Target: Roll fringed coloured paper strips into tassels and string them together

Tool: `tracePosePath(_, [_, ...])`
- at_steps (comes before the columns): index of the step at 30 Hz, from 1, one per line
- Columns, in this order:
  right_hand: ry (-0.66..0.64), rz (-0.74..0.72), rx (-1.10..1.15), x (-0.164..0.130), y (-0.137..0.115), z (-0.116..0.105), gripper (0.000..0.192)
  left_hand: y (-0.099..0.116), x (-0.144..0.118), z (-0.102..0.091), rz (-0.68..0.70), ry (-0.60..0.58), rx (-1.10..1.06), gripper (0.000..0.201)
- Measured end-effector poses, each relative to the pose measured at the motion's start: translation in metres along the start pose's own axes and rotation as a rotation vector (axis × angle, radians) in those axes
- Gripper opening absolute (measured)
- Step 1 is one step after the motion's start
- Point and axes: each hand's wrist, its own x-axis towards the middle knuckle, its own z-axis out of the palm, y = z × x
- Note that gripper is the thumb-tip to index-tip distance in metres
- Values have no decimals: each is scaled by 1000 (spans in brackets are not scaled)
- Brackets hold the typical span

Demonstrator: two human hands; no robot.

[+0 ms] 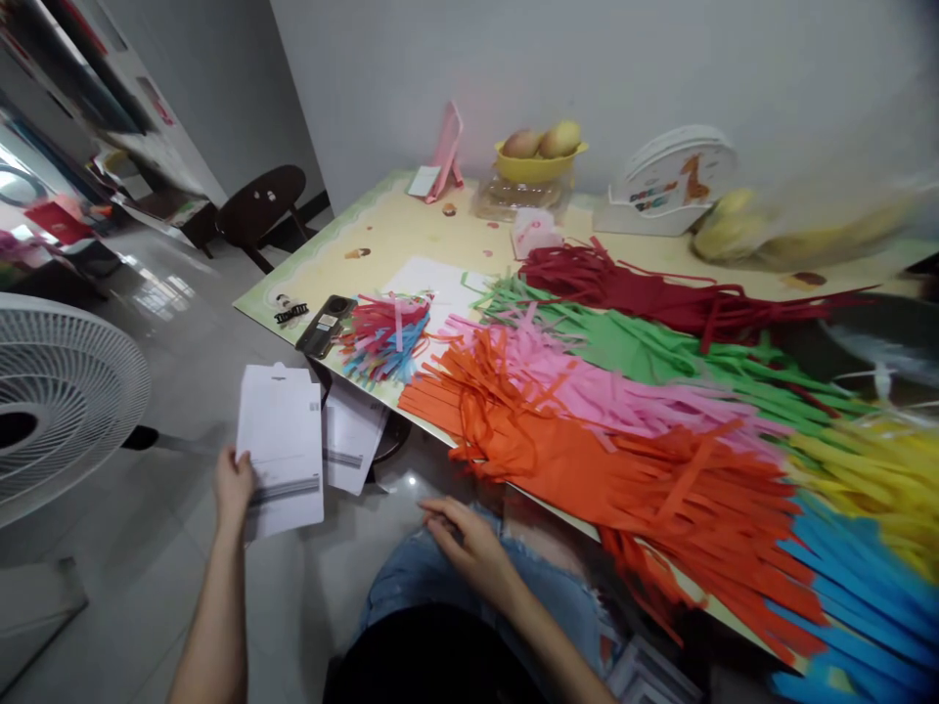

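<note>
My left hand [233, 485] holds a white card package [283, 445] out to the left, below the table's edge. A second white card [350, 435] hangs just right of it, partly behind. My right hand [462, 540] rests flat on my knee in torn blue jeans [558, 587], fingers together, holding nothing. On the table [400, 230] in front lie piles of cut paper strips: orange [587, 460], pink [579, 376], green [646, 347], dark red [646, 288], yellow [872, 464] and blue [872, 596]. A small mixed bundle of strips [385, 337] lies near the left corner.
A black phone [327, 325] and a hair clip [291, 313] lie at the table's left corner. At the back stand a pink stand [446, 152], a yellow fruit bowl [539, 161] and a white clock [671, 181]. A white fan [59, 401] stands left; a dark chair [260, 205] beyond.
</note>
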Motion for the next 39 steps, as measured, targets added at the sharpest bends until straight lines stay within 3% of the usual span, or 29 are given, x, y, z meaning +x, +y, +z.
tracePosePath(3, [60,-130,37,13,-22,2,42,10,-37,-54,92,47,-132,23])
tracePosePath(5, [108,-200,107,20,-43,-2,55,34,-67,-60,185,-22,-309,34])
tracePosePath(7, [134,-240,201,23,-63,-13,66,69,-96,-42,285,-153,-491,38])
tracePosePath(9, [211,-195,294,21,-76,-33,65,111,-124,-9,395,-330,-619,35])
tracePosePath(11, [383,-99,370,13,-81,-61,61,155,-150,26,508,-518,-719,30])
tracePosePath(13, [552,-34,404,0,-78,-92,56,200,-171,52,645,-605,-819,37])
tracePosePath(16, [627,-46,357,-22,-74,-134,52,268,-190,70,960,-514,-836,61])
tracePosePath(18, [625,-87,317,-32,-75,-155,55,311,-194,74,1168,-469,-717,51])
tracePosePath(20, [630,-134,286,-36,-78,-171,59,347,-196,78,1257,-464,-655,40])
tracePosePath(22, [637,-165,253,-36,-83,-183,59,374,-197,82,1241,-457,-663,30])
tracePosePath(25, [666,-173,254,-34,-87,-195,57,394,-202,87,1203,-484,-668,27])
tracePosePath(27, [682,-150,325,-33,-88,-198,58,398,-204,86,1208,-568,-638,34])
tracePosePath(31, [646,-88,572,-35,-87,-196,64,393,-205,81,1102,-881,-684,42])
tracePosePath(36, [521,-33,813,-35,-86,-187,66,388,-204,72,760,-1336,-877,51])
tracePosePath(39, [457,-21,808,-30,-88,-182,67,389,-206,71,623,-1470,-998,55])
